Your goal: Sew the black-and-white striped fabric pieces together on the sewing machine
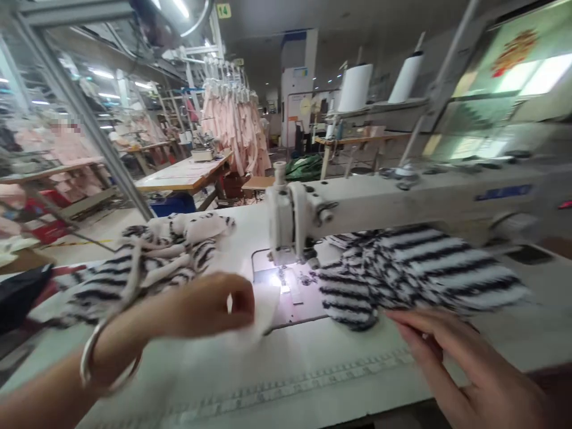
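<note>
My left hand (214,307), wearing a silver bangle, is blurred with its fingers curled closed. A thin white fabric piece (267,307) hangs at its fingertips, left of the lit needle area (283,280) of a white sewing machine (370,205). On the right, thumb and forefinger of my right hand (469,357) pinch at the near edge of a fluffy black-and-white striped fabric piece (447,268). That fabric lies bunched under the machine arm. A second striped pile with pale lining (143,262) rests on the table's left side.
A measuring tape strip (286,390) runs along the front of the white tabletop (196,363). White thread cones (356,88) stand behind the machine. Pink garments (235,122) hang farther back, near another worktable (187,173). A metal post (98,119) rises at the left.
</note>
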The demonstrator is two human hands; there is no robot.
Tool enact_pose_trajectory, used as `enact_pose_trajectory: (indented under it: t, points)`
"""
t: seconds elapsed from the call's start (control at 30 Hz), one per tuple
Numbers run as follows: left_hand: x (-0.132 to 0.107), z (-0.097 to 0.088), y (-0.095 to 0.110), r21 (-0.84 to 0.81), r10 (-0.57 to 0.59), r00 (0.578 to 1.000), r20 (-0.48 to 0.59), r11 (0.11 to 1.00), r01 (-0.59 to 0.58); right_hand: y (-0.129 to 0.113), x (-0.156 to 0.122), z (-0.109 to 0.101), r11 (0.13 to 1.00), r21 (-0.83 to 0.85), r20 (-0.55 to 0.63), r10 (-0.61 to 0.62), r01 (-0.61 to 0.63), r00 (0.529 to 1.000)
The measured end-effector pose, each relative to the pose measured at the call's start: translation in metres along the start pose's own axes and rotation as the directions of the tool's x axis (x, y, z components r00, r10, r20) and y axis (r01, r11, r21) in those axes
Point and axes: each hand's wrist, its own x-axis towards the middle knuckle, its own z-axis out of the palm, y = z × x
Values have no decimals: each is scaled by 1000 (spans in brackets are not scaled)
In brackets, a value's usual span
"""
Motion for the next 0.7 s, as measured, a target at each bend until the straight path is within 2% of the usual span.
enact_pose_trajectory:
  t: [0.1,0.17,0.23,0.3,0.4,0.47,0.5,0.53,0.57,0.63,0.67,0.7]
  points:
    - [3,49,9,4,-38,999,28,999,38,8,18,-19,967,-243,-150,-119,80,982]
    - [6,67,15,-4,-57,998,21,998,57,21,31,-30,935,-337,-155,-172,111,973]
    - [9,71,25,-38,-54,998,-18,998,53,35,44,-37,946,-300,-74,-150,121,986]
    - [11,68,37,-107,-7,999,-38,994,3,47,57,-41,971,-229,-9,-73,69,997]
    - [16,64,59,-245,103,995,12,965,-97,55,80,-48,981,-194,20,25,-20,999]
    - [21,64,72,-376,140,988,72,921,-103,52,95,-55,982,-182,7,42,-41,999]
    - [24,66,78,-487,162,981,107,869,-90,48,102,-59,984,-175,-10,17,-18,1000]
    - [28,68,83,-625,195,971,139,778,-66,41,106,-62,985,-168,-28,-34,29,999]
    - [32,70,87,-771,241,957,158,636,-33,31,108,-64,983,-159,-36,-100,93,994]
    - [40,75,93,-966,345,929,136,256,46,6,100,-62,947,-152,9,-284,282,959]
    - [44,78,93,-993,374,921,108,78,85,-8,90,-59,918,-148,62,-362,368,930]
    - [47,81,93,-992,374,924,87,-55,116,-22,76,-54,851,-173,131,-478,495,868]
